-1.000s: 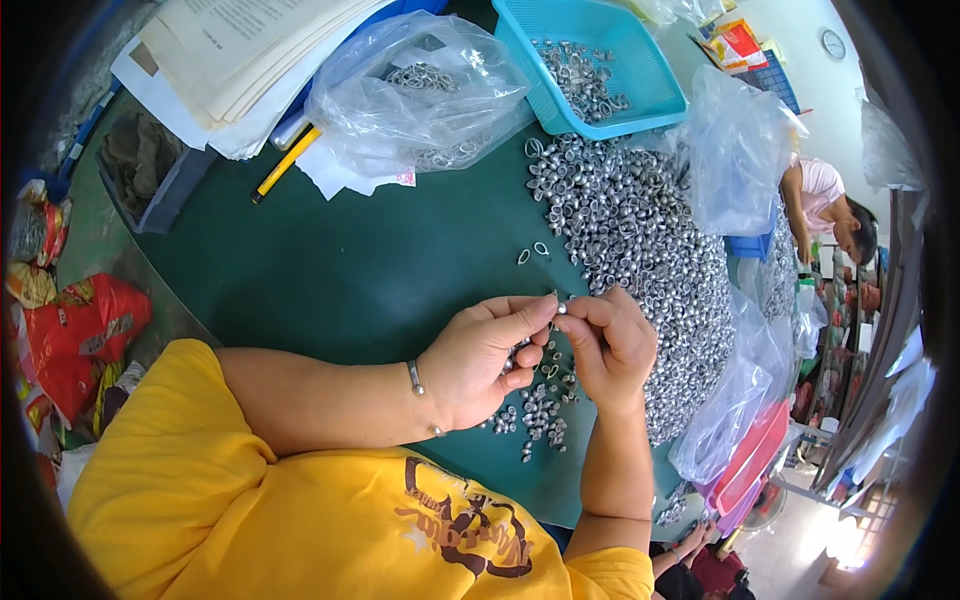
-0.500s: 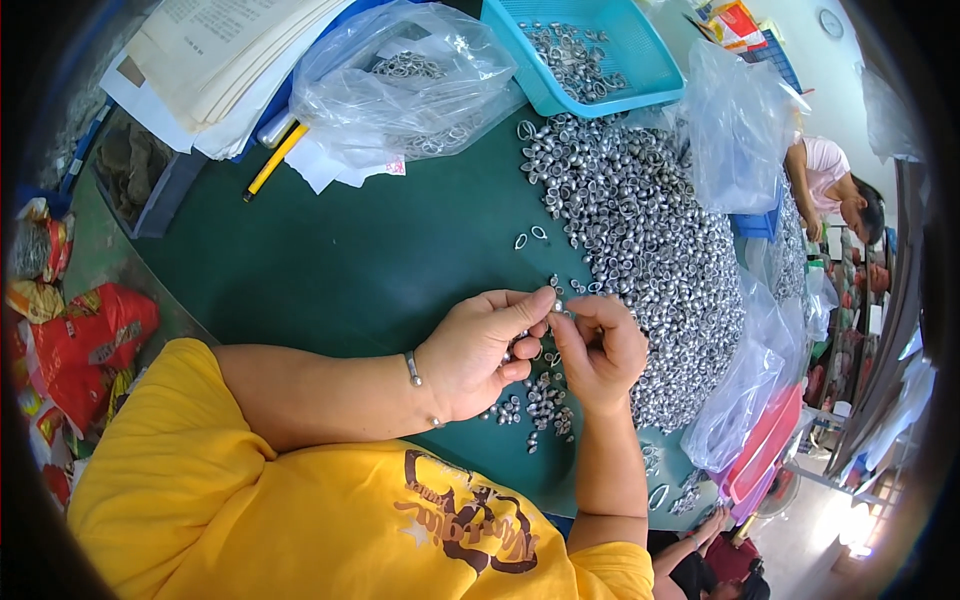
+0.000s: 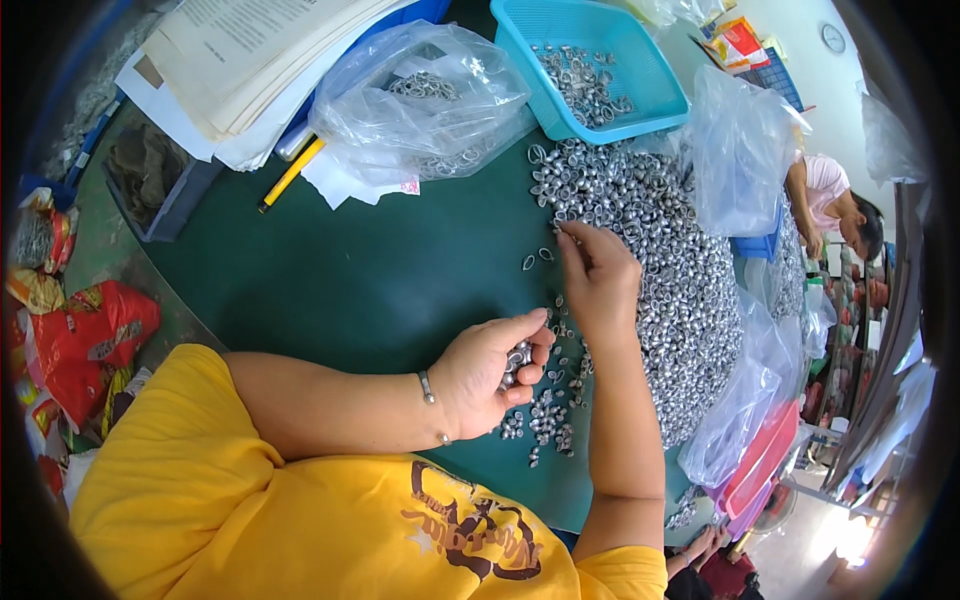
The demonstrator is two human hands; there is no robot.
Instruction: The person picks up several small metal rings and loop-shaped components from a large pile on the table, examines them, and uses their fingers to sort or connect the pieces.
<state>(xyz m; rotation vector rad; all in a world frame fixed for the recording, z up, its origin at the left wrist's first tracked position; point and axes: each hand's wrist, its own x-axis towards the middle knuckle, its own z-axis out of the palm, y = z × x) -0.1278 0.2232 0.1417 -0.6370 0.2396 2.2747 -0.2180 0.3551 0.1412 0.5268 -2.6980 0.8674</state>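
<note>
My left hand [image 3: 482, 372] is curled around several small rounded silver metal pieces [image 3: 516, 366], which show between thumb and fingers. It rests above the dark green tabletop [image 3: 300, 265]. Farther away, my right hand [image 3: 606, 285] has thumb and forefinger pinched together at the left edge of a large heap of the same silver pieces [image 3: 685, 330]. What lies between those fingertips is too small to make out. Two loose oval rings [image 3: 537, 259] lie left of my right hand. A smaller cluster of silver pieces [image 3: 545, 418] sits between my forearms.
A turquoise basket [image 3: 640, 125] holds more pieces behind the heap. Clear plastic bags [image 3: 420, 100] lie at the back and along the right. Papers [image 3: 250, 60], a yellow pen-like tool [image 3: 292, 174] and a grey bin [image 3: 185, 195] stand left. Other people work at the right.
My right hand has left my left hand and reached away to the heap's edge. My left hand now shows the pieces in its palm more openly.
</note>
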